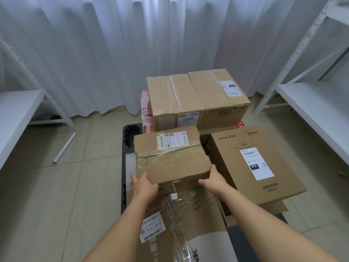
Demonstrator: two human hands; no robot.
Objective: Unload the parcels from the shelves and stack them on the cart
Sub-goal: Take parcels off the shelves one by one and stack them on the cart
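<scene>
I'm in a small parcel storeroom. White metal shelving flanks me, and labelled cardboard boxes crowd a cart.

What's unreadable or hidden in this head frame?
- Cart deck: mostly covered by parcels; only black edges show.
- Fingers of left hand and right hand: partly tucked under the held box.
- Box label: print too small.
- Nearest box: cut off by bottom edge.
- Red parcel: mostly hidden behind large box.
</scene>
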